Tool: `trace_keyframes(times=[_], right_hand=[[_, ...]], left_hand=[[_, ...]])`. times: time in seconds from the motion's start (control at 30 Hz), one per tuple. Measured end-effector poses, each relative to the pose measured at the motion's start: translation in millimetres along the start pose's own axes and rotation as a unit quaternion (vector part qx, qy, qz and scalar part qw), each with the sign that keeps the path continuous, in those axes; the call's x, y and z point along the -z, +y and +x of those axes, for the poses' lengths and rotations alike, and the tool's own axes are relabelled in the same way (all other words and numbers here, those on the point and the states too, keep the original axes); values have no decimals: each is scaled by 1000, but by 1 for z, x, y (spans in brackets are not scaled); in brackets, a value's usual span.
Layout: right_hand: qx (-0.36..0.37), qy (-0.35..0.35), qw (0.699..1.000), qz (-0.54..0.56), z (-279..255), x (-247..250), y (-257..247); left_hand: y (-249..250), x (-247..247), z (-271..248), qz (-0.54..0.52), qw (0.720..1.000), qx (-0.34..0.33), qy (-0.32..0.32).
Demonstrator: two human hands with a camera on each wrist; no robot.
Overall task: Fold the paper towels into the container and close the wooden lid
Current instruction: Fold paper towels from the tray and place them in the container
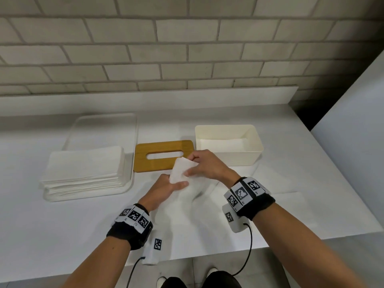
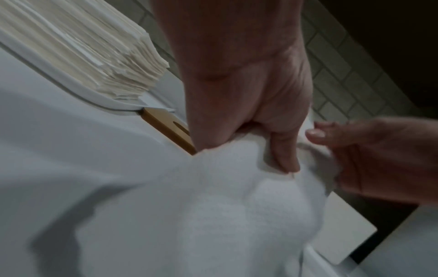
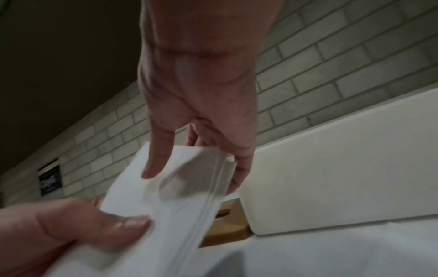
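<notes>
Both hands hold one white paper towel [image 1: 182,175] lifted over the counter's middle. My left hand [image 1: 166,186] pinches its near part with thumb on top [image 2: 284,150]. My right hand [image 1: 199,165] pinches its far edge [image 3: 189,168]. The towel [image 3: 166,215] droops down toward the counter between my arms. The wooden lid [image 1: 164,155] with a slot lies flat just behind the hands. The cream container [image 1: 228,146] stands open at the right, with white towels lying inside. A stack of flat paper towels [image 1: 85,167] rests on a white tray [image 1: 87,194] at the left.
A clear tray lid [image 1: 104,129] lies behind the stack. A grey brick wall [image 1: 187,48] backs the counter. The counter's front edge [image 1: 207,254] runs near my wrists, and a dark gap [image 1: 307,109] opens at the back right beside a white panel.
</notes>
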State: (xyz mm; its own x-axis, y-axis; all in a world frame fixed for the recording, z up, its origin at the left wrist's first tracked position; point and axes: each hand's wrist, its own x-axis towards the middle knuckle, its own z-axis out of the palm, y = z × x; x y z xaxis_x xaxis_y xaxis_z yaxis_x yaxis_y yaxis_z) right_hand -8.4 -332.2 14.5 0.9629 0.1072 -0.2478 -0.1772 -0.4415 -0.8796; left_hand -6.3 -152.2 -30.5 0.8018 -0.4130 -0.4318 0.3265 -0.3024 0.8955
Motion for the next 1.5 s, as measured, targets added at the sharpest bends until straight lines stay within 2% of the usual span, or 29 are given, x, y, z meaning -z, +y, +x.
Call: trace_keyframes(times=[0.1,0.17,0.2,0.3,0.4,0.6,0.67,0.83,0.97,1.07,1.13,1.3,1.4,1.5], right_hand=[[-24,75,997,8,-6,21,22],[-81,129,984,-90,-14,39,50],[-126,142,968,-163,-18,48,66],[-220,124,923,-290,-29,61,101],[-229,125,899,-352,-30,55,110],[-245,96,887,-379,-22,48,99],[-236,78,888,-387,-20,49,98],[-184,68,917,-346,-18,52,87],[-91,43,974,-205,-20,48,69],[-23,9,991,-135,-22,42,47],[-7,-17,993,-118,-21,37,29],[28,-49,995,-79,-12,24,-11],[61,-23,992,-110,-5,17,-26],[84,-3,988,-132,-1,11,-32]], left_hand=[[0,12,-1,-32,999,2,27],[0,25,-5,-68,996,2,56],[0,32,-6,-87,994,5,72],[-2,47,-7,-135,985,10,106],[-1,48,-9,-147,982,9,122],[-4,37,-12,-155,980,4,122],[-5,36,-13,-157,980,4,125],[-6,37,-16,-168,977,5,133],[-5,37,-14,-168,976,-7,135],[-2,37,-10,-134,982,-12,134],[4,35,-7,-111,986,-14,126],[18,20,-4,-92,995,-8,50],[26,8,-9,-130,991,-9,-32],[31,0,-19,-178,981,-7,-74]])
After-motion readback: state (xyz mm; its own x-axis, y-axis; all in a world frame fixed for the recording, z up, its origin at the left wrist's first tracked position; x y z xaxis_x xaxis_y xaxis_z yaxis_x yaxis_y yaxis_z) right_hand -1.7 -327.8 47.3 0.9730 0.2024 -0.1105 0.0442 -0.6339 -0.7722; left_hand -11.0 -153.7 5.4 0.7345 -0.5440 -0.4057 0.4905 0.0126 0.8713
